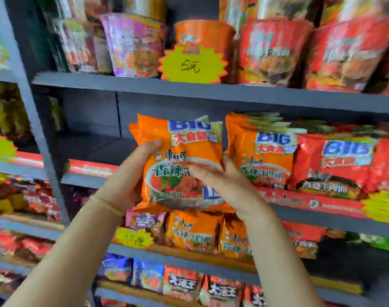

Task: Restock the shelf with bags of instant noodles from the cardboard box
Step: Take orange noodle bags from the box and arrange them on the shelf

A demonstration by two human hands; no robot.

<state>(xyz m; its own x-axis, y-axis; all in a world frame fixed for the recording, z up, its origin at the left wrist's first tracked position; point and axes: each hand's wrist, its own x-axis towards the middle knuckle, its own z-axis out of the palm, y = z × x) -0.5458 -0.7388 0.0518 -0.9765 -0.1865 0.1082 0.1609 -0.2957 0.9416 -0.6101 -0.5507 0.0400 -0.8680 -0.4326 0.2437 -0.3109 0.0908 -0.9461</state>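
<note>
Before the shelf (189, 89), noodle bag (178, 165) gripped between both hands' fingers (153, 144).

Both bare arms were stretched up and forward, wrists close together. The left hand (125, 173) was cupped with its thumb hooked over the front, and the right hand (224, 180) had its fingers curled, thumb lying flat across. Thin bracelet (106, 203) on the left wrist.

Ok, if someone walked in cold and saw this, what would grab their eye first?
Probably the orange noodle bag held up mid-frame by both hands, left hand and right hand, before the bare stretch of the middle shelf. Next, the yellow starburst price tag on the shelf above, among the cup noodles.
</note>
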